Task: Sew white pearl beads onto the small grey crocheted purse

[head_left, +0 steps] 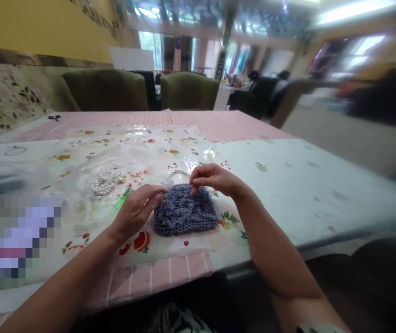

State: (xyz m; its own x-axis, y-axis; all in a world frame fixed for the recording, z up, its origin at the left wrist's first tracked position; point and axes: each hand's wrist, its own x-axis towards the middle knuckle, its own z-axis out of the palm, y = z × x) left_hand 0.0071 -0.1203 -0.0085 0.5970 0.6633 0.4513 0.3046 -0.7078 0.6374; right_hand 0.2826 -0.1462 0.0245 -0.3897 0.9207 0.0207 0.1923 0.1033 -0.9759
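A blue-grey crocheted bag [186, 212] lies flat on the covered table in front of me. At its upper left edge, my left hand [138, 207] has its fingers closed against the knitted fabric. My right hand [215, 178] hovers over the upper right part of the bag, thumb and fingertips pinched together; whatever is between them is too small to make out. Just behind the bag runs a short string of pearl beads [180, 172], its right end passing close to the right fingers. Left of the bag, a pile of white pearl beads [108, 181] rests on clear plastic.
A small green item [123, 196] lies between the bead pile and my left hand. A pixelated object covers the left edge. The table has a fruit-patterned plastic sheet [80, 159] and pink striped cloth [232, 124]. Green chairs [189, 90] stand beyond; people sit farther back.
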